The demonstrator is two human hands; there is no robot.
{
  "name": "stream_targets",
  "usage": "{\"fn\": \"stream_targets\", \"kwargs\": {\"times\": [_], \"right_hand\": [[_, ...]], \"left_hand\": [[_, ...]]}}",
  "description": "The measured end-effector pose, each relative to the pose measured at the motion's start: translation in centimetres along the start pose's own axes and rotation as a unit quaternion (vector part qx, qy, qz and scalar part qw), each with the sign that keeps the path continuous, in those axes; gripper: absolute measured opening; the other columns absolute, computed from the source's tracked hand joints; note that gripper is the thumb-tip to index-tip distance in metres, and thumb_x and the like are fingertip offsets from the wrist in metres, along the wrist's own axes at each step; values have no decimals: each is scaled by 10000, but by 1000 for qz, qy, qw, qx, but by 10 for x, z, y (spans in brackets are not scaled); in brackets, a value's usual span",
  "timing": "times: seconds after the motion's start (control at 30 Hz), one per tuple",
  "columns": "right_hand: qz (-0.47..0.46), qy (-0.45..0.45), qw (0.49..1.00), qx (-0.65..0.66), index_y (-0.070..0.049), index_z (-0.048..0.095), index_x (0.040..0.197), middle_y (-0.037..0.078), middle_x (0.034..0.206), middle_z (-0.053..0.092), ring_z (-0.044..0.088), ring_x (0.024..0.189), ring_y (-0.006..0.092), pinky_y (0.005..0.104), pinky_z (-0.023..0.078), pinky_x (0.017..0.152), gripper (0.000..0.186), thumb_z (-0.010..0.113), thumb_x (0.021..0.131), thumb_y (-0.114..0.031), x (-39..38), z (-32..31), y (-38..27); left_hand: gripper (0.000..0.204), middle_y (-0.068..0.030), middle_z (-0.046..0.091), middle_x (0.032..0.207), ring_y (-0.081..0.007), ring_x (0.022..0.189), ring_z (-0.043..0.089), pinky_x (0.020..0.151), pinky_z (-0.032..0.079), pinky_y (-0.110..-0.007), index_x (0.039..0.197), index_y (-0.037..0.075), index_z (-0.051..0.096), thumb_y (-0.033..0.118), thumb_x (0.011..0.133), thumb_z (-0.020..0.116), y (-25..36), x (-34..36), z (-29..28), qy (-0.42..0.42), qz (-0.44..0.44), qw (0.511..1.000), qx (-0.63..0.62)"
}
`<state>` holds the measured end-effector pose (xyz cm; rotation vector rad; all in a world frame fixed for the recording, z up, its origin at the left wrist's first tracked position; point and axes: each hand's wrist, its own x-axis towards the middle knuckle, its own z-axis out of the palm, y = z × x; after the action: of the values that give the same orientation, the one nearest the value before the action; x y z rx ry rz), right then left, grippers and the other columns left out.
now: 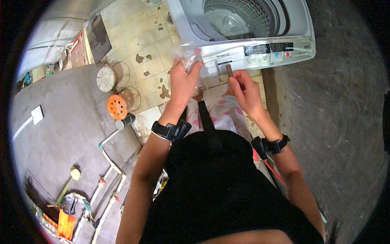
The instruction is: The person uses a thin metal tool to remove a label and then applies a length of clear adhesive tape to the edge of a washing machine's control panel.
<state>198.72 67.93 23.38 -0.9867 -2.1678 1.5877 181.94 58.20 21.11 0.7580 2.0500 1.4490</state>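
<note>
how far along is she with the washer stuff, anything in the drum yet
Done: the washing machine stands with its lid open, and the drum looks empty. In hand: the left hand grips a clear plastic bag, and the right hand pinches a small dark piece by the control panel. Left: nothing loaded yet.

Just one view here, a fisheye worn on the person's head, looking almost straight down the front of their body. It sits close: the black top fills the near middle, and both forearms come in from the lower edge. Far ahead at the top sits a top-loading washing machine (260, 44), its drum open to the lens. Tiled floor (150, 61) runs off far left, grey wall to the right. Edges bend hard toward the dark round rim.
</note>
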Motion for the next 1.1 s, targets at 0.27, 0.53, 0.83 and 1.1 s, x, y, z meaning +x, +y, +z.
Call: {"fn": "stream_targets", "kwargs": {"times": [0.27,0.53,0.83,1.1], "right_hand": [[-17,-38,999,8,0,466,951,16,622,532,477,560,32,190,378,486,110,520,901,-82,11,-5,-4],[103,-93,960,245,-33,490,954,18,643,566,485,521,68,207,384,468,90,520,899,-98,19,-3,-10],[11,-129,989,79,-36,590,955,66,680,594,549,540,183,273,436,495,126,579,858,-116,44,31,-30],[-218,-11,953,-210,-63,587,1041,93,923,534,574,759,300,355,478,623,289,578,761,6,63,35,-11]], "left_hand": [[224,-173,565,1004,-357,794,584,705,473,-376,928,-24,626,151,789,640,5,-9,9,44,90,980,170],[165,9,580,840,-51,646,490,556,399,-218,1000,48,636,108,855,587,22,-19,-8,22,-198,963,-180],[37,-52,610,835,-74,596,472,545,408,-225,861,60,558,93,867,571,4,-22,-22,-7,-230,896,-380],[89,-50,614,810,-67,591,467,530,406,-216,812,81,539,135,881,553,0,-15,-22,-10,-197,924,-328]]}}
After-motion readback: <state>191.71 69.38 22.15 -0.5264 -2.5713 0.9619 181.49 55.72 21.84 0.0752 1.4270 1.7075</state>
